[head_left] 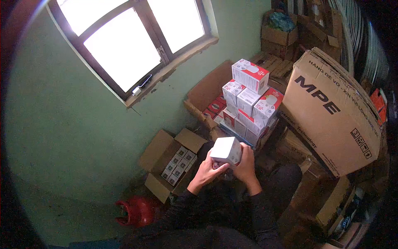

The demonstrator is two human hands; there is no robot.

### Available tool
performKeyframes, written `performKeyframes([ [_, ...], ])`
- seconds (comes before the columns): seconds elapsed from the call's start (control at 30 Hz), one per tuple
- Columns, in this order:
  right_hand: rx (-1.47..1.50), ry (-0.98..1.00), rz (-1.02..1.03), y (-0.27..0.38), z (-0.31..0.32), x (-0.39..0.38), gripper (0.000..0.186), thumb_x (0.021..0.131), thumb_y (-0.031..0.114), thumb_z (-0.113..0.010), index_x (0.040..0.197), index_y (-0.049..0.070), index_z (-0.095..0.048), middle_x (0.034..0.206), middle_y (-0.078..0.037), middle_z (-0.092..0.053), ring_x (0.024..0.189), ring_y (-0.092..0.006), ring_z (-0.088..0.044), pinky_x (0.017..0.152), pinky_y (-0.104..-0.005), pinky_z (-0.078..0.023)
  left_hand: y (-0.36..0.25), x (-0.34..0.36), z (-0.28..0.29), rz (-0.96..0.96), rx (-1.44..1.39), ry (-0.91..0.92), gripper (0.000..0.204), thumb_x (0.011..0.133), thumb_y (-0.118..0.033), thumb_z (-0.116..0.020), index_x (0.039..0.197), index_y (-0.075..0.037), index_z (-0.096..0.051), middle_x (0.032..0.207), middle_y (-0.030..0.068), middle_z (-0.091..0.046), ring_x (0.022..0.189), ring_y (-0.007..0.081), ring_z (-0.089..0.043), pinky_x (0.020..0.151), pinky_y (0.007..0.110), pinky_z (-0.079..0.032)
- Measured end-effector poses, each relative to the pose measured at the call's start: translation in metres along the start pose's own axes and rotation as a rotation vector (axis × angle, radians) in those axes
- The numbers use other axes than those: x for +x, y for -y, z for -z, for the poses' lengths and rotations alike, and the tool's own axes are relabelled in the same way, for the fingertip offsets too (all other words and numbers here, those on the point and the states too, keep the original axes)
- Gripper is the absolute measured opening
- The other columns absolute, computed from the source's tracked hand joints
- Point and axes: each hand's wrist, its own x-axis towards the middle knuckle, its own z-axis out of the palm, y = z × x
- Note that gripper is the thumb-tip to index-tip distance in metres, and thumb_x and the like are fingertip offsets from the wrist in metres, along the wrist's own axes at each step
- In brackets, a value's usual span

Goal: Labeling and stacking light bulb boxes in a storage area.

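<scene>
Between my two hands is a small white carton (226,149), its plain white face turned up toward me. My left hand (207,172) grips its lower left side, thumb across the near edge. Along the right side of it wrap the fingers of my right hand (246,166). The carton's underside is hidden by my hands. Just beyond, several red-and-white light bulb boxes (267,103) are stacked in a pile, with one box (250,75) on top. The pile rises from a large open cardboard box (211,89), where more red boxes (215,107) lie.
Left of my hands, an open carton (155,155) holds several small white boxes (179,164). A red gas cylinder (141,211) stands near my left forearm. A big brown carton (331,112) leans at the right. Below the window, a dark object with a white end (141,86) rests on the sill.
</scene>
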Motion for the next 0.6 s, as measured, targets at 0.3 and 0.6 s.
performKeyframes([
  [0.3, -0.274, 0.052, 0.184, 0.015, -0.004, -0.008, 0.083, 0.073, 0.024, -0.084, 0.143, 0.002, -0.046, 0.13, -0.019, -0.058, 0.122, -0.0403, -0.056, 0.106, -0.0532, -0.043, 0.008, -0.018, -0.015, 0.195, -0.221, -0.159, 0.087, 0.081, -0.038, -0.091, 0.142, 0.002, -0.044, 0.117, 0.0109, -0.069, 0.106, 0.0252, -0.071, 0.094, 0.038, -0.057],
  [0.6, -0.178, 0.299, 0.093, 0.015, 0.008, 0.001, 0.093, 0.068, 0.026, -0.089, 0.149, 0.008, -0.048, 0.133, -0.016, -0.059, 0.122, -0.0379, -0.059, 0.104, -0.0503, -0.047, 0.056, -0.003, -0.005, 0.258, -0.211, -0.286, 0.05, 0.092, -0.045, -0.078, 0.11, 0.0, -0.064, 0.084, 0.0, -0.063, 0.071, 0.0093, -0.056, 0.063, 0.029, -0.046],
])
